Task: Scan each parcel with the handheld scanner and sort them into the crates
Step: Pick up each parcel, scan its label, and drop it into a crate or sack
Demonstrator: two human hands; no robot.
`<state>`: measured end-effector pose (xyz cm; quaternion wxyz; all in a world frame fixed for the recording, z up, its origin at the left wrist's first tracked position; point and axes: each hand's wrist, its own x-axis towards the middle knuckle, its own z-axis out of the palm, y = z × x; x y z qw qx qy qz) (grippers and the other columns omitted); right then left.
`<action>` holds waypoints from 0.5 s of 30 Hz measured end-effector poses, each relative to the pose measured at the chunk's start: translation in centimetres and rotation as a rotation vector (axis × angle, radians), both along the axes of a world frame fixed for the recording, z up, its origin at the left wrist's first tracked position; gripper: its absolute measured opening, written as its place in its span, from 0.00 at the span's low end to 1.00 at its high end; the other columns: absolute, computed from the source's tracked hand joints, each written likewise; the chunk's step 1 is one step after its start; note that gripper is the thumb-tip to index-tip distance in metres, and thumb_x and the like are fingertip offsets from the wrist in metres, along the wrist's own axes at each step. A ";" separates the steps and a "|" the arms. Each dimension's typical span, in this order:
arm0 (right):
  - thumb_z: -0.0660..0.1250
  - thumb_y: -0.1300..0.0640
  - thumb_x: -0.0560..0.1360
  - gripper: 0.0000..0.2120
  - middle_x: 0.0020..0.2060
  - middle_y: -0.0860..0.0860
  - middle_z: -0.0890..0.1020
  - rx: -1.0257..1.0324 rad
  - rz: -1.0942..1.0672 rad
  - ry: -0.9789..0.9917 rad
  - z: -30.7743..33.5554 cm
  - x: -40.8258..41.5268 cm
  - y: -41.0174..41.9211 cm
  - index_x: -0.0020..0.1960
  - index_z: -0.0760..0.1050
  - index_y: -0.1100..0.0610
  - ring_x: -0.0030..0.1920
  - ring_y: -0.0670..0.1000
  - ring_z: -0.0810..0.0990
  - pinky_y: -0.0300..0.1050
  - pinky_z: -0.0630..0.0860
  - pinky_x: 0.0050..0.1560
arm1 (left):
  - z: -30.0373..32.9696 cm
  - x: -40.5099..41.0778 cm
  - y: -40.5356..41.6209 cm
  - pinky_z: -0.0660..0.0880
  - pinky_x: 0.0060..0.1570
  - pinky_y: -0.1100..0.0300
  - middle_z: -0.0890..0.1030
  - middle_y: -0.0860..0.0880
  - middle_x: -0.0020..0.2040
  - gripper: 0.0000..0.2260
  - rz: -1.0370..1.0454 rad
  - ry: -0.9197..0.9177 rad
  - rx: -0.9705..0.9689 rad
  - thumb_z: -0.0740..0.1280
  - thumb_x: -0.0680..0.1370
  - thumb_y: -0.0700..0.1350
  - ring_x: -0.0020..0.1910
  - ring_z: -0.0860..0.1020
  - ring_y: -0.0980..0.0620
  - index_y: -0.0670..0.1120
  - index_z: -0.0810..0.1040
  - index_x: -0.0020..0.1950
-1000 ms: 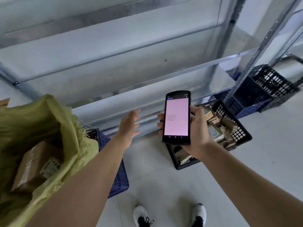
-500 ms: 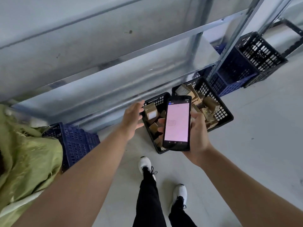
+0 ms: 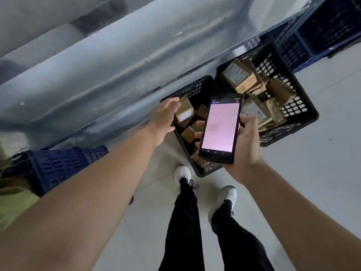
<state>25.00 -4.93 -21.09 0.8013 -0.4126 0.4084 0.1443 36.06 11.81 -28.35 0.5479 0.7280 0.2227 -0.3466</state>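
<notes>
My right hand (image 3: 244, 145) grips the black handheld scanner (image 3: 220, 130), its pink screen facing me. My left hand (image 3: 164, 118) is stretched out with relaxed fingers over the left rim of a black crate (image 3: 187, 89); it holds nothing. That crate holds small brown cardboard parcels, one with a white label (image 3: 184, 112) right beside my fingertips. A second black crate (image 3: 304, 108) to the right is filled with several more brown parcels (image 3: 240, 77).
A grey metal shelf (image 3: 97, 65) runs across the upper view above the crates. Blue crates stand at the left (image 3: 58, 165) and at the top right (image 3: 328, 30). A green sack (image 3: 13, 204) shows at the left edge. My feet stand on pale floor tiles.
The view has tilted down and closed in on the black crates. My left hand has reached forward over the left black crate; the right hand still holds the scanner.
</notes>
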 end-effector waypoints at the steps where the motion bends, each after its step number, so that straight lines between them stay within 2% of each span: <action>1: 0.46 0.43 0.84 0.32 0.62 0.69 0.82 -0.003 0.007 0.007 -1.6 0.6 -0.2 0.61 0.83 0.60 0.52 0.65 0.83 0.59 0.82 0.54 | -1.6 0.6 0.0 0.74 0.69 0.41 0.78 0.56 0.61 0.16 -0.007 0.008 0.011 0.62 0.85 0.50 0.71 0.72 0.48 0.57 0.76 0.73; 3: 0.46 0.42 0.84 0.32 0.60 0.68 0.84 -0.007 0.025 0.023 -5.0 1.7 -0.7 0.57 0.86 0.59 0.52 0.65 0.83 0.59 0.81 0.54 | -5.1 1.8 0.2 0.75 0.69 0.42 0.78 0.61 0.54 0.17 -0.019 0.008 0.034 0.64 0.85 0.50 0.70 0.73 0.48 0.57 0.76 0.74; 5: 0.46 0.43 0.85 0.32 0.59 0.66 0.85 -0.007 0.047 0.041 -8.8 2.5 -1.1 0.57 0.85 0.59 0.52 0.64 0.84 0.60 0.81 0.57 | -9.0 2.9 0.3 0.76 0.66 0.46 0.77 0.62 0.53 0.18 -0.036 -0.010 0.062 0.66 0.84 0.49 0.65 0.75 0.50 0.57 0.76 0.75; 8: 0.46 0.43 0.85 0.32 0.59 0.66 0.85 -0.004 0.069 0.083 -15.1 3.1 -1.4 0.61 0.83 0.60 0.52 0.63 0.84 0.64 0.80 0.62 | -15.3 4.0 0.4 0.75 0.62 0.53 0.79 0.55 0.60 0.19 -0.098 -0.077 0.110 0.67 0.83 0.46 0.59 0.78 0.55 0.57 0.76 0.75; 11: 0.46 0.42 0.85 0.32 0.60 0.67 0.84 0.013 0.072 0.118 -21.4 3.3 -1.8 0.63 0.82 0.60 0.52 0.64 0.84 0.66 0.79 0.63 | -21.5 4.9 0.8 0.70 0.69 0.56 0.74 0.49 0.75 0.22 -0.209 -0.178 0.197 0.70 0.82 0.43 0.71 0.73 0.53 0.57 0.77 0.75; 15: 0.45 0.41 0.85 0.32 0.59 0.66 0.85 0.008 0.091 0.127 -28.2 3.7 -3.3 0.66 0.80 0.60 0.52 0.65 0.84 0.63 0.81 0.59 | -29.4 6.6 1.6 0.62 0.67 0.65 0.68 0.47 0.79 0.34 -0.517 -0.294 0.340 0.73 0.79 0.38 0.79 0.65 0.48 0.57 0.68 0.81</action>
